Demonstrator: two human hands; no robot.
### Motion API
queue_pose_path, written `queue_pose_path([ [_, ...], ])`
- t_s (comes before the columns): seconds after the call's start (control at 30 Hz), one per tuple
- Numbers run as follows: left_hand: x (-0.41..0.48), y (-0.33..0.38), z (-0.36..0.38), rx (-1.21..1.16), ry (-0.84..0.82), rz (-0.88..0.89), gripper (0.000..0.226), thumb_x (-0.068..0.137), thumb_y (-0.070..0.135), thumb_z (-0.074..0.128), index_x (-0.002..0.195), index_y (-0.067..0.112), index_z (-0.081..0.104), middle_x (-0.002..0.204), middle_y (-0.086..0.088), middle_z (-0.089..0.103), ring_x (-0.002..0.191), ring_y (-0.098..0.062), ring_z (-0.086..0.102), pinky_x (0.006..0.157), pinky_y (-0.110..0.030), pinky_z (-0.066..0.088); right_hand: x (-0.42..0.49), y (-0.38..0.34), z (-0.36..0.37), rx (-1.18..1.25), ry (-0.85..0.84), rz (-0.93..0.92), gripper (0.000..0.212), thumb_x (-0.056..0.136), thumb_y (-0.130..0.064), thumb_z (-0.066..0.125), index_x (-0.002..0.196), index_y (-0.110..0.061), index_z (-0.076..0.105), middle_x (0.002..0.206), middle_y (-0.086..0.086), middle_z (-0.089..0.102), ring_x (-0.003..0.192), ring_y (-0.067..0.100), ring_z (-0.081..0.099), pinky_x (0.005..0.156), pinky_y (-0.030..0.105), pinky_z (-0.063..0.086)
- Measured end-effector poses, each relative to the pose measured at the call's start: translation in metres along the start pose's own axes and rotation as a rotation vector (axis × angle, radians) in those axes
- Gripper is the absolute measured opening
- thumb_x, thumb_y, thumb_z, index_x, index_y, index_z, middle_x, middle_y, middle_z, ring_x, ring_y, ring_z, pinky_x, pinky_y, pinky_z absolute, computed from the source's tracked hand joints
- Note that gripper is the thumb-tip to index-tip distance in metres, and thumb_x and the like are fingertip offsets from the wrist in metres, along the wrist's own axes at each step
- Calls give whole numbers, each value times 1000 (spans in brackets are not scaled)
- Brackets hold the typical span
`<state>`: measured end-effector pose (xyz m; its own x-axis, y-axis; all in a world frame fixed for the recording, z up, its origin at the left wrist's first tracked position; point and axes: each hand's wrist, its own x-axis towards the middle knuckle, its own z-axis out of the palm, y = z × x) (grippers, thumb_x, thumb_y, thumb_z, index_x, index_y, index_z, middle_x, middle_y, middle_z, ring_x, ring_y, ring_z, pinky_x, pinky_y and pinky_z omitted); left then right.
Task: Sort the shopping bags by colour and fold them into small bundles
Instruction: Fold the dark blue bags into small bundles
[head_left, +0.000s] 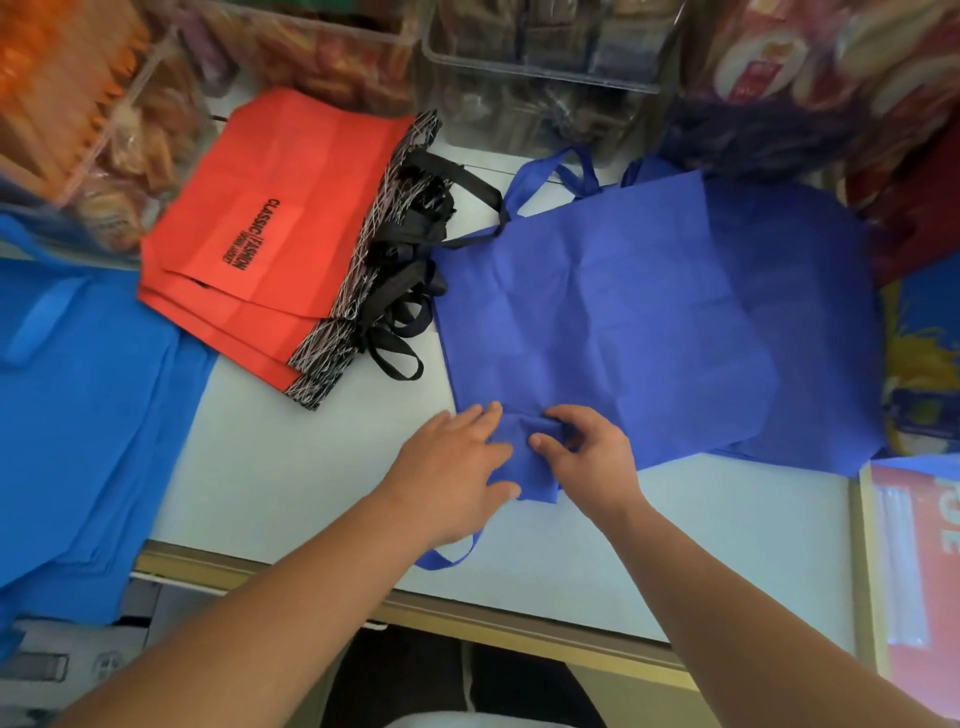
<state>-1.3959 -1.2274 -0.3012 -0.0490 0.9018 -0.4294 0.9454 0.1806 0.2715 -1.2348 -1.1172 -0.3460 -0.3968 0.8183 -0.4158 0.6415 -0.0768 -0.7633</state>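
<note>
A stack of violet-blue shopping bags (649, 312) lies flat at the centre right of the white counter (291, 467). In front of it sits a small folded violet-blue bundle (524, 467), with one handle loop (447, 558) trailing toward the counter's front edge. My left hand (452, 467) presses the bundle's left side with straight fingers, thumb under its near corner. My right hand (587, 452) pinches the bundle's top fold between curled fingers and thumb. A pile of red bags (270, 223) with black patterned trim and black handles lies at the back left. Bright blue bags (78, 415) drape over the left edge.
Clear plastic bins of packaged snacks (545, 78) line the back of the counter. Snack packets (810, 67) crowd the back right. A red and yellow box (914, 571) stands at the right edge. The counter's front edge has a tan rim (467, 613).
</note>
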Motion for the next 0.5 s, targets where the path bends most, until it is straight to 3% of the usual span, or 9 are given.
queue_pose_path([
  [0.1,-2,-3,16,33,-72,-23,67,107,49,33,163,25,6,171,3,-15,158,-18,-6,127,-48,9,4,-2,5,-18,42,46,30,84,-24,83,109,-32,68,114,-10,49,90,8,62,83,22,51],
  [0.2,2,-7,33,-74,-37,-54,65,109,40,31,163,26,-3,169,6,-22,158,-16,-3,127,-41,14,4,-9,12,-3,58,136,35,85,-32,80,118,-28,66,110,-5,59,94,10,62,81,24,50],
  [0.3,1,-6,42,-177,58,-64,61,110,38,32,164,28,5,170,8,-16,158,-13,3,125,-34,21,7,-23,13,120,77,229,26,85,-29,81,106,-27,65,100,-11,62,92,8,61,70,21,47],
  [0.37,-2,-7,47,-272,131,-82,59,109,37,39,163,30,16,171,10,-8,156,-14,15,119,-35,34,10,-34,10,165,35,259,23,85,-27,82,98,-26,63,100,-11,62,93,10,62,69,24,48],
  [0.43,-5,-9,48,-374,193,-100,59,105,36,51,160,32,29,171,10,6,149,-17,34,109,-37,46,7,-42,4,197,-11,247,23,84,-26,82,95,-26,61,97,-8,63,89,14,63,67,26,49],
  [0.5,-7,-5,45,-475,227,-97,58,101,35,61,155,32,40,168,10,22,143,-16,42,110,-36,45,-5,-40,-7,224,-8,222,23,84,-24,81,95,-27,61,95,-4,66,83,14,64,67,27,50],
])
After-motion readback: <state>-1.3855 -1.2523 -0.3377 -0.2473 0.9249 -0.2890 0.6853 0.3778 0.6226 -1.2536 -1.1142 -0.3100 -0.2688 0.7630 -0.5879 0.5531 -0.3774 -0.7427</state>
